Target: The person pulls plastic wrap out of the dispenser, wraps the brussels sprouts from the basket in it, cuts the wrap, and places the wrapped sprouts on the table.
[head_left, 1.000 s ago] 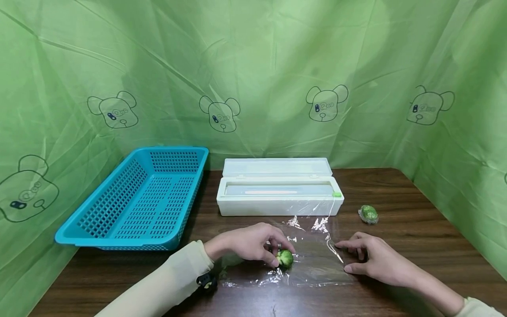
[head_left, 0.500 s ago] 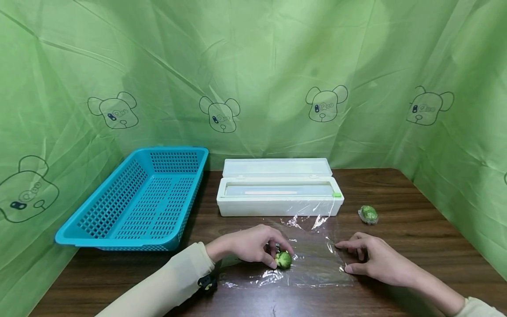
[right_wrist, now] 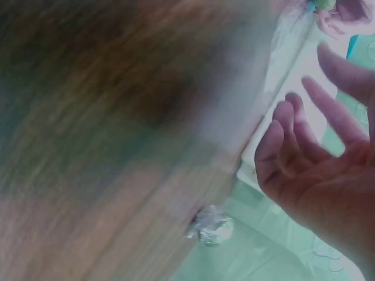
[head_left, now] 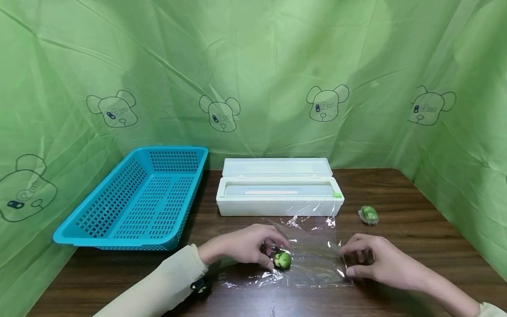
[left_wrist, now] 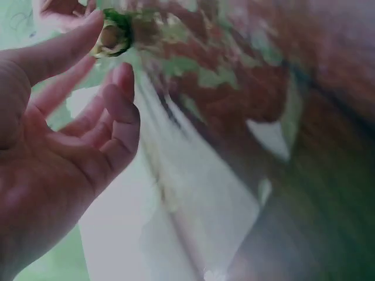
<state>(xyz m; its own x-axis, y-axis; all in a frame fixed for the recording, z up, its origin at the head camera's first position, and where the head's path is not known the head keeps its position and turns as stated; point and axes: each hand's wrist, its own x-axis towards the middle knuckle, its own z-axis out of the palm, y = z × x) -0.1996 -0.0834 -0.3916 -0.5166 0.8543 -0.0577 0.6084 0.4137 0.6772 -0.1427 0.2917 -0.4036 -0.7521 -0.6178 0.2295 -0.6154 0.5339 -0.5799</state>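
Note:
A bare Brussels sprout (head_left: pixel 283 260) lies on a sheet of clear cling film (head_left: pixel 313 264) spread over the table. My left hand (head_left: pixel 249 244) is right beside the sprout, thumb and fingers parted around its left side. In the left wrist view the sprout (left_wrist: pixel 114 36) shows its cut stem end just past the thumb tip. My right hand (head_left: pixel 376 259) is at the film's right edge, thumb and index finger spread apart. The right wrist view shows that hand (right_wrist: pixel 319 140) with loosely bent fingers and nothing between them.
Behind the film stands a white cling film dispenser (head_left: pixel 279 204), lid raised, with a green slider (head_left: pixel 336 195). A blue plastic basket (head_left: pixel 186 211) is at the left. To the right sits a film-wrapped sprout (head_left: pixel 369 215). A green curtain (head_left: pixel 269 53) encloses the table (head_left: pixel 396 193).
The left fingers have loosened from the sprout and drawn slightly left; the sprout has shifted slightly left. The right hand has moved a little right, its thumb and index finger wider apart.

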